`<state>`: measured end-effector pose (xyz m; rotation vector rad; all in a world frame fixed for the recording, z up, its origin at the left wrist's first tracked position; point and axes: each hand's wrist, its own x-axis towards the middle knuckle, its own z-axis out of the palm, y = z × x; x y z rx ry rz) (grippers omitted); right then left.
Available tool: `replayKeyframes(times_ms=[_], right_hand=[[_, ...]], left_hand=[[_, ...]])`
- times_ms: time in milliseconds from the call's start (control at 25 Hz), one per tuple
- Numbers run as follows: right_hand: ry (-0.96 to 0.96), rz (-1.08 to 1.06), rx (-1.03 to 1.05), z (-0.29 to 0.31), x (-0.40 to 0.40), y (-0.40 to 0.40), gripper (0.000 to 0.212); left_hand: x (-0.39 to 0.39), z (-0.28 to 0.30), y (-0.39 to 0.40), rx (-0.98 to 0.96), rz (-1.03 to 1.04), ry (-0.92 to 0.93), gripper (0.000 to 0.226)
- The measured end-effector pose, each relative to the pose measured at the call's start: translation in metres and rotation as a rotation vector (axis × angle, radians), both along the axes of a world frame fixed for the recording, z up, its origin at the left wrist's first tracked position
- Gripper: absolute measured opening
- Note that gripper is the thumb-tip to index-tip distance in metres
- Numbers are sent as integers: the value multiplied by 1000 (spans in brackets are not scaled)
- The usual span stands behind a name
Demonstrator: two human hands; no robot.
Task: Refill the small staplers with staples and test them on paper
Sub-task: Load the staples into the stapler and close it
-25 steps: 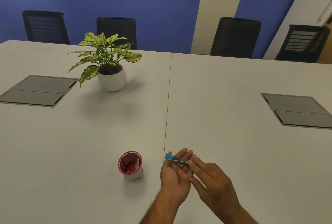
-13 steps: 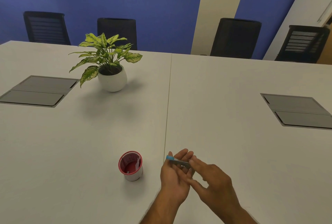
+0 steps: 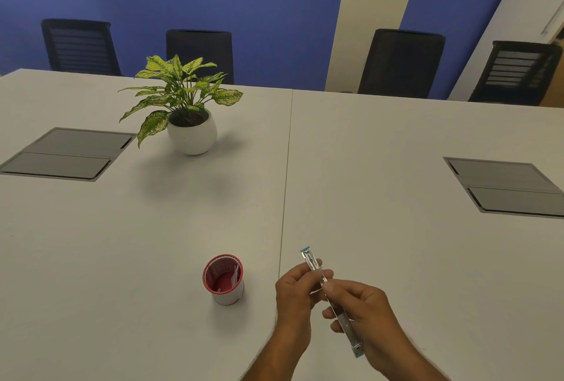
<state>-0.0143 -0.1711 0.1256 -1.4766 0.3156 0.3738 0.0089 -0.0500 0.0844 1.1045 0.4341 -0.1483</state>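
Observation:
A small blue and metal stapler (image 3: 311, 260) is swung fully open into one long strip, held above the white table (image 3: 396, 243) near its front edge. My left hand (image 3: 294, 292) pinches the upper half, whose blue-tipped end points away from me. My right hand (image 3: 363, 316) grips the lower half (image 3: 351, 335), which runs down toward me past the palm. To the left of my hands stands a small red-rimmed cup (image 3: 224, 280) with a few small items inside; I cannot make out what they are. No paper is in view.
A potted plant in a white pot (image 3: 190, 133) stands at the back left. Two grey cable hatches (image 3: 65, 153) (image 3: 506, 186) are set into the table at left and right. Several black chairs (image 3: 399, 63) line the far side. A seam (image 3: 287, 182) runs down the table's middle.
The stapler was folded shut and lay across my left fingers. Now it is swung open into a long strip, the right hand has taken hold of its lower half, and both hands sit further right.

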Motion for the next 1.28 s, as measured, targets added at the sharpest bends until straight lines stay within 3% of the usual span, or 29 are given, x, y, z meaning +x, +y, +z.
replayKeyframes(times_ms=[520, 880, 1040, 1160, 1280], right_hand=[[-18, 27, -9, 1, -2, -5, 43], [-3, 4, -52, -3, -2, -4, 21], [-3, -9, -38, 0, -1, -3, 26], [-28, -14, -55, 1, 0, -2, 37], [-90, -19, -135, -2, 0, -2, 36]], left_hand=[[1, 2, -2, 7, -10, -3, 16], [4, -1, -3, 92, -19, 12, 16], [5, -3, -3, 101, -27, 13, 16], [5, -1, -2, 19, -31, 10, 16], [6, 2, 1, -220, 0, 103, 36]])
